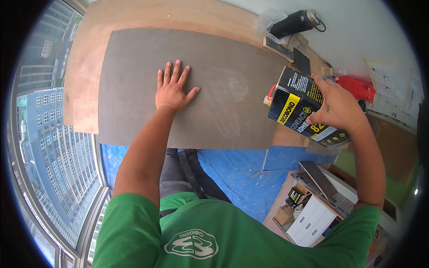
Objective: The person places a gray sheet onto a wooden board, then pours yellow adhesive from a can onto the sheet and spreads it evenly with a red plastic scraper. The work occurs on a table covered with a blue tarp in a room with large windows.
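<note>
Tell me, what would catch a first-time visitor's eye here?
Probably the black-and-yellow can first, held tilted in the right hand by the right side of the broad grey sheet. Next comes the left hand, spread on that sheet. Then the blue building outside the window at the left, and the bright blue floor covering below the sheet.

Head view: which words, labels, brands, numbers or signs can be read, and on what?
I won't copy wording.
Rectangular black can in right hand: large lettering and numbers readable; fine print too small.
Green T-shirt: readable lettering on upside-down white emblem.
Small black-and-yellow container: too small.
Paper sheets, far right: too small.
</note>
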A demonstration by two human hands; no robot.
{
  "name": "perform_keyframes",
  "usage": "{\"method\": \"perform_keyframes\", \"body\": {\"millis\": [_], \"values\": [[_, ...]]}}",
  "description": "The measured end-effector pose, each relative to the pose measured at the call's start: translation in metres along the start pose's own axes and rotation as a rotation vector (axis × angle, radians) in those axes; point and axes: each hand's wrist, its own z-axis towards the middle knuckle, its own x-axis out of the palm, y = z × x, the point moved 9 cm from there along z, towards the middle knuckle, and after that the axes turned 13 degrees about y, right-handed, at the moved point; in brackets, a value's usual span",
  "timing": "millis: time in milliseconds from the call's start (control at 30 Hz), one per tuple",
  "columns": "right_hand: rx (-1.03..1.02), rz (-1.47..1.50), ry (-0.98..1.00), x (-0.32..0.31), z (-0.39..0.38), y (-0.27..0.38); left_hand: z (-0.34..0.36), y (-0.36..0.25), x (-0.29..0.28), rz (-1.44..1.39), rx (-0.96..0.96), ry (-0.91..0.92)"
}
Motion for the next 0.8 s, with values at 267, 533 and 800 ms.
{"method": "perform_keyframes", "body": {"millis": [267, 533, 800], "values": [[0.026, -0.152, 0.108, -0.023, 0.017, 0.023, -0.011, 0.002, -0.001, -0.015, -0.012, 0.045], [0.032, -0.195, 0.219, -0.031, 0.025, 0.038, -0.015, 0.002, -0.005, -0.030, -0.007, 0.009], [0.074, -0.296, 0.301, -0.033, 0.030, 0.048, -0.015, 0.002, -0.006, -0.015, -0.015, 0.024]]}}
